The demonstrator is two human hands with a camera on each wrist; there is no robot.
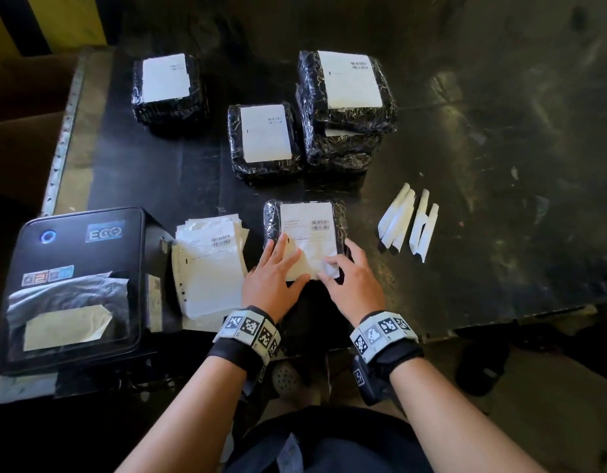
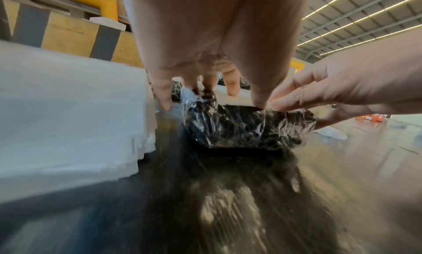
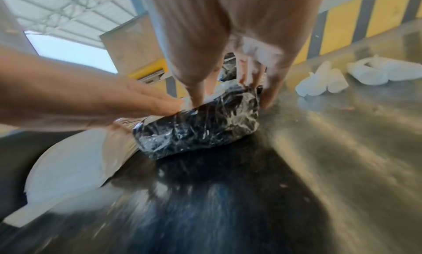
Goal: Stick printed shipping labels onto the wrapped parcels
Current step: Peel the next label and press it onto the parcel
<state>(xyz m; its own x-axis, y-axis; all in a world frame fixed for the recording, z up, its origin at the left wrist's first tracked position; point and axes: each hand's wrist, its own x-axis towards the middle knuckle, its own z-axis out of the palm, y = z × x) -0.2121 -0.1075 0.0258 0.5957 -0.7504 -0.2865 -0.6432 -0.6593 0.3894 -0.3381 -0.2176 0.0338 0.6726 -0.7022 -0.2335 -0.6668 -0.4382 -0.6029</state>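
A black film-wrapped parcel (image 1: 273, 220) (image 2: 248, 129) (image 3: 200, 126) lies at the table's near middle with a white shipping label (image 1: 308, 230) on its top. My left hand (image 1: 278, 268) (image 2: 205, 88) lies flat on the label's near left part, fingers straight and spread. My right hand (image 1: 346, 271) (image 3: 230, 88) presses the label's near right corner with straight fingers, its outer fingers down the parcel's right side. The label's near edge is hidden under both hands.
Labelled black parcels sit further back: one far left (image 1: 168, 90), one in the middle (image 1: 264, 138), a stack on the right (image 1: 346, 104). A pile of printed labels (image 1: 209, 264) lies left of my hands, beside a black label printer (image 1: 76, 285). Rolled backing strips (image 1: 407, 223) lie right.
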